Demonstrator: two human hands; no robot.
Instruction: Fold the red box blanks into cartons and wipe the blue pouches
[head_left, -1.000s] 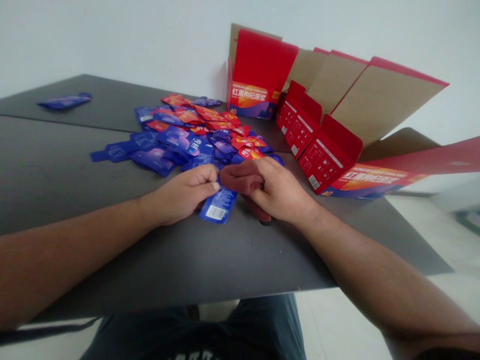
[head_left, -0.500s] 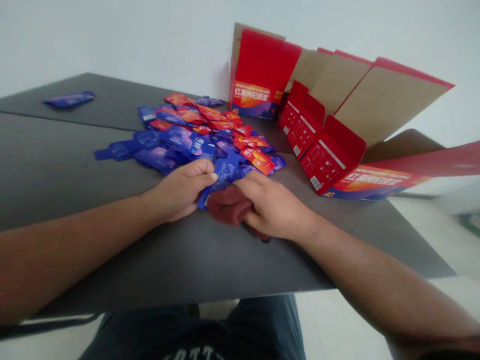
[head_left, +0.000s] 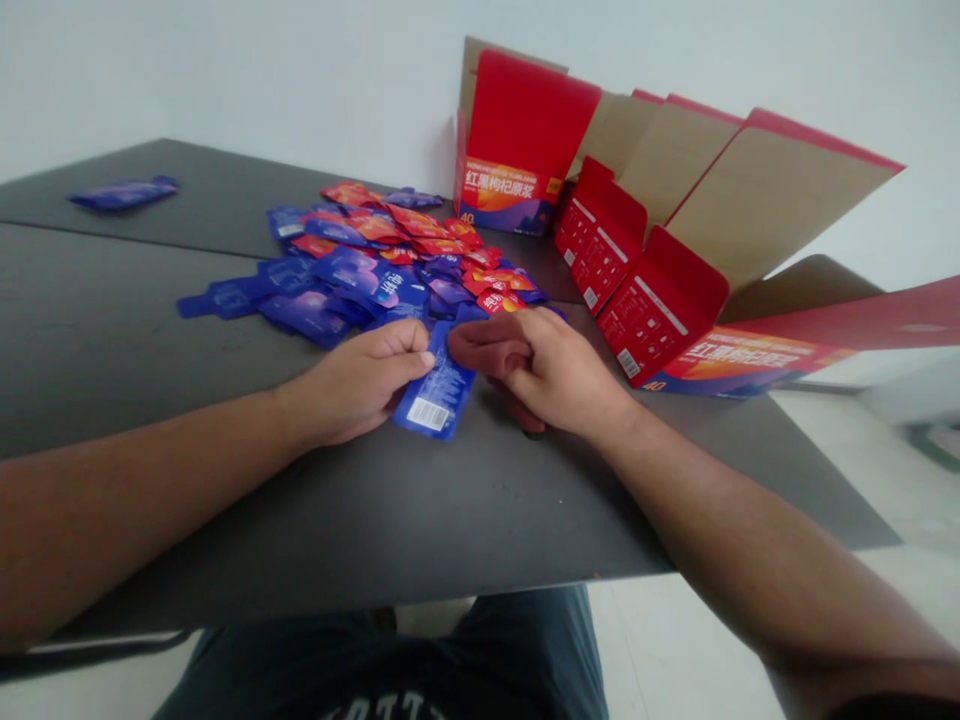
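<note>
My left hand (head_left: 382, 375) is closed on the left edge of a blue sachet (head_left: 439, 390), thumb on top. The sachet's printed back with a white barcode faces up. Bunched in my right hand (head_left: 559, 370) is a reddish-brown cloth (head_left: 491, 348), which lies against the upper part of the sachet and hides some of it. Right behind both hands spreads a heap of blue and red-orange sachets (head_left: 375, 275).
Open red cartons (head_left: 506, 130) stand at the back and right, flaps raised; the nearest carton (head_left: 750, 360) sits by the table's right side. One blue sachet (head_left: 124, 193) lies apart at the far left of the dark grey table (head_left: 337, 530).
My right hand has moved the cloth up and away from me along the sachet, uncovering its lower end and barcode. My left hand keeps its hold in nearly the same place.
</note>
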